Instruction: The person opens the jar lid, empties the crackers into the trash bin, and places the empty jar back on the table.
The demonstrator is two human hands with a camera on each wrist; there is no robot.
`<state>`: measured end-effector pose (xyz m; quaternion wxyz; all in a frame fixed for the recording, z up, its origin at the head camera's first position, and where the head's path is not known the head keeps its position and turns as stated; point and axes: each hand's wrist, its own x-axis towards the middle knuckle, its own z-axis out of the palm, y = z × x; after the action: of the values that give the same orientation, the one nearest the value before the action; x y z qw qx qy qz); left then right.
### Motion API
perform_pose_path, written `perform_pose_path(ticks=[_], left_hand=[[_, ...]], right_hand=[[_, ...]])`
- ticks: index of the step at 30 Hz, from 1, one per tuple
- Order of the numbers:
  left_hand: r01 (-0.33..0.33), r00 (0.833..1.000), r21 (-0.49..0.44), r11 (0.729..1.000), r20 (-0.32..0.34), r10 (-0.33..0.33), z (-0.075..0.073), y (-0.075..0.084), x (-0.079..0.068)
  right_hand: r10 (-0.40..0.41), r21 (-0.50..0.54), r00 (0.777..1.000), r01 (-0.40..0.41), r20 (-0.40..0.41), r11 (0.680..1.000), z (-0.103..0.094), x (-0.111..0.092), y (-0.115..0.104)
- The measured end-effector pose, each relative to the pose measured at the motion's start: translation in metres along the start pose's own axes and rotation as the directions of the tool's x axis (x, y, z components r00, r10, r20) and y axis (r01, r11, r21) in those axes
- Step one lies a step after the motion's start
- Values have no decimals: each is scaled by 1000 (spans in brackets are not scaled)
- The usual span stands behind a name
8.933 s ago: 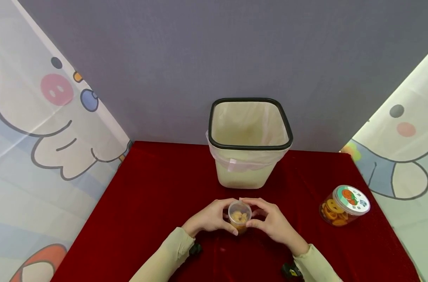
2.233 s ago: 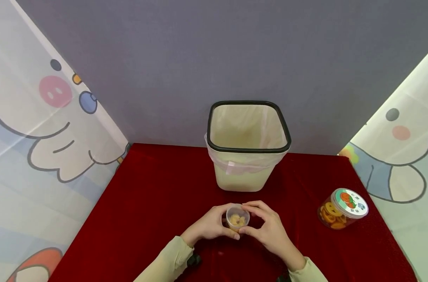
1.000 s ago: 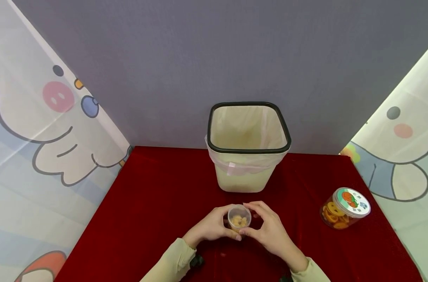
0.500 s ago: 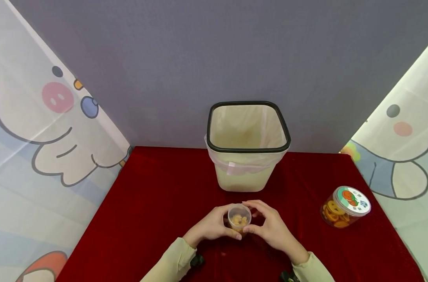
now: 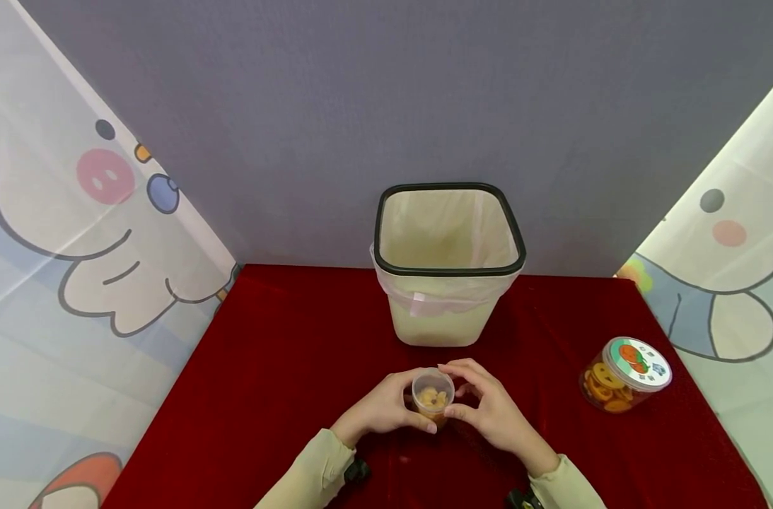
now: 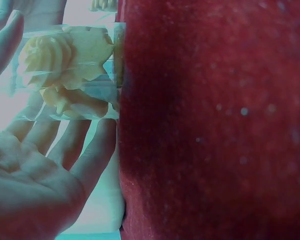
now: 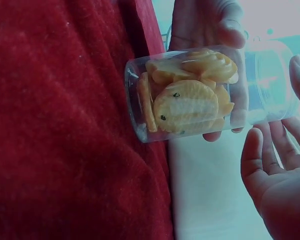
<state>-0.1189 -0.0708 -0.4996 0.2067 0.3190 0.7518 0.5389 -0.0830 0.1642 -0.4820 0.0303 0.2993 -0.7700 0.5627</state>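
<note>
A small clear plastic jar [image 5: 433,399] with golden cookies inside stands upright on the red cloth, between both hands. My left hand [image 5: 384,405] holds the jar's left side, its thumb in front and its fingers behind. My right hand [image 5: 493,411] curls thumb and fingertips around the clear top of the jar from the right. In the right wrist view, ridged and round cookies [image 7: 187,105] fill the jar's lower part, and its wider clear top [image 7: 274,82] sits by my right fingers. The left wrist view has my left fingers [image 6: 97,155] against the jar wall.
A cream bin [image 5: 443,322] with a black rim and a pale liner stands behind the hands. To the right, a clear jar [image 5: 624,375] of orange cookies with a printed lid lies tilted. Grey and cartoon-printed cloths border the red cloth [image 5: 284,339].
My right thumb has shifted from the jar's front toward its right side, and the right hand has turned slightly at the top. The left hand keeps its hold; the jar stays in place.
</note>
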Motion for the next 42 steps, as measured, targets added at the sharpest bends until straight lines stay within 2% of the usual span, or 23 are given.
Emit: perform_pose_path(ticks=[10,17,23,28,35,39,42], left_hand=[[-16,1000,-4,1000,8,16,-1,1,0],[-7,1000,-3,1000,12,7,-1,-1,0],[-10,1000,-12,1000,15,10,1,0,0],[-30,1000,-10,999,5,30,1,2,0],[-25,1000,-14,1000,-1,25,0,2,0],[-24,1000,-11,1000,2,24,0,3,0],[-10,1000,-9,1000,6,10,0,3,-1]], right_hand=[[-35,21,998,34,57,999,-7,0,3],[-30,11,999,29,22,1000,-4,-1,-3],[-9,5,999,10,-31,1000,2,2,-29],[-29,-40,998,26,-63,999,6,7,-47],[-53,-67,993,46,-106,997,10,8,-46],[-58,-68,994,52,-91,996,9,8,-44],[-55,-63,996,51,-68,997,9,6,-32]])
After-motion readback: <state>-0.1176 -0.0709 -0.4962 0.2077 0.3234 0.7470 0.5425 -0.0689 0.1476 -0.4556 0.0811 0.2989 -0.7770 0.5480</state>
